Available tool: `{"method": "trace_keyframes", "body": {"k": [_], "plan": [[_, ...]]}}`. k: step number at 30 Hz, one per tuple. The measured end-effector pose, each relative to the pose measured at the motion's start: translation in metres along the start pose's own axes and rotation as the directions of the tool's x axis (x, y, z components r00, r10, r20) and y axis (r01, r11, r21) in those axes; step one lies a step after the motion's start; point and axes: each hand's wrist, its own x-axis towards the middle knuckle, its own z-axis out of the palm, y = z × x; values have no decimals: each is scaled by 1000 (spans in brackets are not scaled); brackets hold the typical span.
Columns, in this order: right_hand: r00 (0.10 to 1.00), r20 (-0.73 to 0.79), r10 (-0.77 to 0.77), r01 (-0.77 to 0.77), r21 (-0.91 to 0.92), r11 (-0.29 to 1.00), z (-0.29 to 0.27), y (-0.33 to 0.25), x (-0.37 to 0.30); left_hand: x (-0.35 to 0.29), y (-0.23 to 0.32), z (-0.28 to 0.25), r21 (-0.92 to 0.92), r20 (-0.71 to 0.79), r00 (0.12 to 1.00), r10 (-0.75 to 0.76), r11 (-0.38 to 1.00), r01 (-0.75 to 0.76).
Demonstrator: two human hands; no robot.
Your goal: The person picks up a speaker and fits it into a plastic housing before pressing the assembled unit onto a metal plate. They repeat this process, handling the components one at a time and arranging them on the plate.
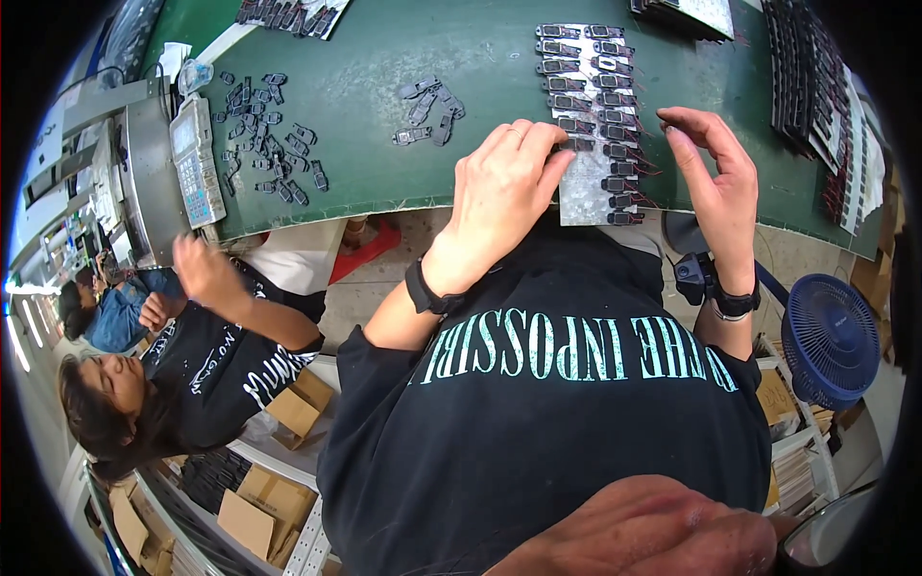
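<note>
A silvery metal plate lies on the green table in front of me, its two columns filled with small black speaker-like modules. Thin red wires trail from the right column. My left hand reaches over the plate's left edge, thumb and forefinger closed on a small black module at the lower end of the left column. To the right of the plate, my right hand hovers beside the red wires. Its thumb and forefinger are apart, with nothing visible between them.
Loose modules lie in a small pile and a wider scatter to the left. Stacked loaded plates stand at the right. A co-worker's hand is near a grey machine keypad. A blue fan stands at lower right.
</note>
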Motion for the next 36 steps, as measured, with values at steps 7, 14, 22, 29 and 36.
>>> {"method": "trace_keyframes", "body": {"k": [7,14,22,29,36], "plan": [[999,34,-7,7,2,1000,5,-1,4,-2,-2,7,-21,-78,996,-43,999,42],[996,-49,72,-68,73,995,-22,12,7,-8,-30,-29,138,-210,978,14,990,15],[975,-222,5,5,44,999,-68,-16,29,-9,-51,-35,319,98,991,-87,946,52],[923,-247,-294,184,-387,904,-105,-7,125,-5,-53,-40,388,149,986,-76,922,12],[914,-122,-386,200,-694,692,-106,71,249,-7,-57,-44,397,137,990,-23,917,-34]]}}
